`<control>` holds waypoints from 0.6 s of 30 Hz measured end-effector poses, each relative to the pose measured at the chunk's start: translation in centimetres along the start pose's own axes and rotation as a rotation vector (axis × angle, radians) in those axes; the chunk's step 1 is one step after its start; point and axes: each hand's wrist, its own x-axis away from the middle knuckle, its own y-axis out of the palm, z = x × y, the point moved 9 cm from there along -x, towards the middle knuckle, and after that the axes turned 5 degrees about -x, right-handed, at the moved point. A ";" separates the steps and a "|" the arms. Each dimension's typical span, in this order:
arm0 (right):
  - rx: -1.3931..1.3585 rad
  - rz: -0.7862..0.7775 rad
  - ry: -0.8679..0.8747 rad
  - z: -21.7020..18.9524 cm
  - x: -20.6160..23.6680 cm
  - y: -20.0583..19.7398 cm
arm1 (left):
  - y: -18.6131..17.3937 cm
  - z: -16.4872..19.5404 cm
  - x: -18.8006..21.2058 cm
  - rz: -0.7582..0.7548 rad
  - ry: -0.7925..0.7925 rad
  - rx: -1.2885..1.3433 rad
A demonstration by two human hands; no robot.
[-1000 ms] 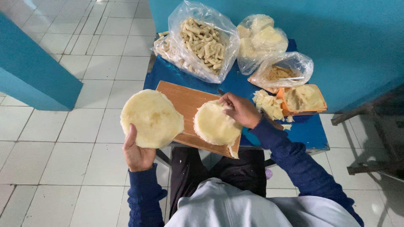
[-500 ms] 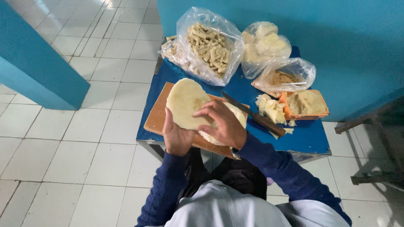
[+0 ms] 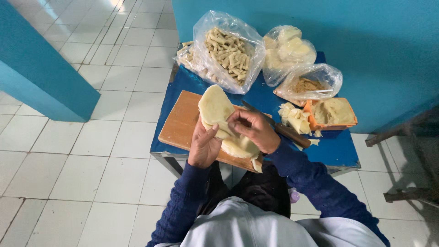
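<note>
Both hands grip dough over the board [image 3: 180, 123] on the blue bench [image 3: 336, 148]: left hand [image 3: 204, 147] and right hand [image 3: 252, 129] pinch the upper disc [image 3: 214, 107], above another disc [image 3: 240, 146].

Partly hidden dough rounds, a covered knife and a cropped seated person.

The right hand [image 3: 251, 130] covers the middle of the lower dough round [image 3: 240, 147], and the upper dough round [image 3: 215, 107] hides where the two overlap. The knife [image 3: 274, 126] runs from 10 to 4 o'clock, its blade partly behind that hand. The left hand [image 3: 204, 145] masks its own grip. The person's lap is cut off at 6 o'clock.
</note>
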 end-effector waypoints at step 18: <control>0.187 -0.012 -0.084 -2.9 0.6 0.4 | 1.6 -0.7 -0.3 -0.102 -0.021 0.092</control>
